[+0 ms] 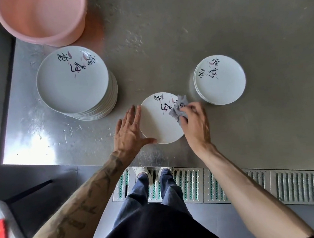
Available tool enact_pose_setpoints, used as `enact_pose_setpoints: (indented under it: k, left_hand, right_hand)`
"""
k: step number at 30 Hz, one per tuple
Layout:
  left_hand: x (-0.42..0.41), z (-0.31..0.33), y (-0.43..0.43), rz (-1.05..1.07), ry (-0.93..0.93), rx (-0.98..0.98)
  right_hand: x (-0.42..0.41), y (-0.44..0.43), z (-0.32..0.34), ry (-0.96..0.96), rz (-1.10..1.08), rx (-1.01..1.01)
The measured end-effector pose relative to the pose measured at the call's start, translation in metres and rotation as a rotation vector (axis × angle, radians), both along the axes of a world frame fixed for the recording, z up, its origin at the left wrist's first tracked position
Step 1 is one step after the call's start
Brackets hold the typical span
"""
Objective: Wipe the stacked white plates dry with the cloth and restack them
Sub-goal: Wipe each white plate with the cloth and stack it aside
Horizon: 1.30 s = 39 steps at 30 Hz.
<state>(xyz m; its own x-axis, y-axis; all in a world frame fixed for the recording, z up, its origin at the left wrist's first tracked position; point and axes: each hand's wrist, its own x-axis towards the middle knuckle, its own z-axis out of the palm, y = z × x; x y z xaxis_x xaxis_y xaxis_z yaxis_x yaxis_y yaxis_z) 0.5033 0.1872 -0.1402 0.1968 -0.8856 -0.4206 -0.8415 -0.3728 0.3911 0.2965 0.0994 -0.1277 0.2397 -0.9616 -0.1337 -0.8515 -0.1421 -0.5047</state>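
Head view, items listed left to right.

1. Basin [41,18]: pink, set at the far left of the surface [239,23].
2. Tall stack [72,79]: white plates with brush lettering, judged not yet wiped.
3. Left hand [129,129]: fingers straight and together, laid against the left rim of the plate [156,124], thumb at its near edge.
4. Plate: single, flat on the surface between the two stacks. It is judged stiff, glazed, slippery when wet and breakable. It is best taken by the rim, thumb above and fingers beneath.
5. Cloth [179,106]: grey, soft and crumpled, pressed on the plate's right side.
6. Right hand [196,122]: fingers curled, the cloth pinched in them.
7. Short stack [219,79]: few plates, judged the dried pile. Plates are to be set down gently there.
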Motion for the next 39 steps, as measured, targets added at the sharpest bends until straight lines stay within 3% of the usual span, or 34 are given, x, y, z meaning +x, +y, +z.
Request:
enact_pose_setpoints:
  k: [3,6,8,11,16,20,24,27,30,33,35,39]
  left_hand:
    - [-0.001,-0.001,-0.001,-0.053,-0.035,0.015]
    - [-0.003,0.001,-0.003,-0.238,-0.143,-0.068]
    - [-0.008,0.0,-0.005,-0.392,-0.112,-0.123]
    - [-0.019,-0.005,-0.009,-0.529,-0.101,-0.057]
    - [-0.029,-0.015,-0.004,-0.607,-0.188,-0.086]
    - [-0.026,-0.01,0.005,-0.663,-0.192,-0.158]
    - [-0.028,0.014,-0.003,-0.587,-0.112,-0.179]
    - [-0.036,0.048,-0.019,-0.334,0.016,-0.357]
    - [-0.044,0.078,-0.028,-0.092,0.087,-0.518]
    - [-0.043,0.094,-0.031,0.088,0.34,-0.465]
    - [-0.038,0.101,-0.034,0.157,0.502,-0.416]
    - [-0.033,0.105,-0.025,0.242,0.739,-0.304]
  right_hand:
    - [-0.009,0.024,0.002,-0.117,-0.162,0.082]
    - [-0.005,0.024,0.001,-0.166,-0.281,0.12]
    - [-0.003,0.02,0.002,-0.19,-0.329,0.131]
    - [-0.003,0.017,0.003,-0.204,-0.355,0.154]
    - [-0.005,0.02,0.007,-0.291,-0.462,0.239]
    - [-0.012,0.028,0.008,-0.557,-0.671,0.399]
    - [-0.013,0.026,0.016,-0.776,-0.787,0.329]
    - [-0.005,0.012,0.033,-0.941,-0.694,0.241]
    - [0.008,-0.007,0.052,-0.924,-0.561,0.126]
    - [0.02,-0.013,0.071,-0.788,-0.35,0.0]
    - [0.024,-0.008,0.08,-0.632,-0.102,-0.144]
    - [0.027,0.007,0.083,-0.503,0.302,-0.334]
